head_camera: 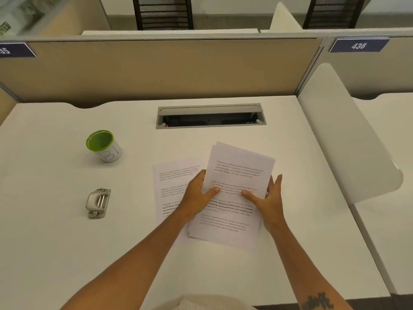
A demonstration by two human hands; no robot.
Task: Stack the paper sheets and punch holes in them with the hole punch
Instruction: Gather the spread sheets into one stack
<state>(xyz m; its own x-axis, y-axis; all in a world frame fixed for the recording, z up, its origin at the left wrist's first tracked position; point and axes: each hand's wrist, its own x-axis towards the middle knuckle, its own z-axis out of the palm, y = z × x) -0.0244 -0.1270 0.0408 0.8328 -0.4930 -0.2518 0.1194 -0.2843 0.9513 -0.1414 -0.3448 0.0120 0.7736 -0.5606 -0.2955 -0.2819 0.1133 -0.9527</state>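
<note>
Two bare forearms reach forward from the bottom of the view over a white worktop (67,253). Between them, the left hand (197,194) and the right hand (267,201) grip a small bundle of printed sheets (237,175) by its two long edges, thumbs pressed on top and fingers (278,182) curled along the sides and beneath. The bundle sits slightly askew, its sheet edges not yet flush, so this two-sided hold looks meant for squaring it up. One loose sheet (172,177) lies flat on the worktop, just left of the bundle and partly under it and the left hand; it probably still has to join the pile. Well apart to the left rests the grey metal hole punch (98,203), untouched, so punching has not begun. Farther back on the left stands a green-rimmed cup (104,145). Behind the papers, a grey cable hatch (211,116) is set into the worktop.
</note>
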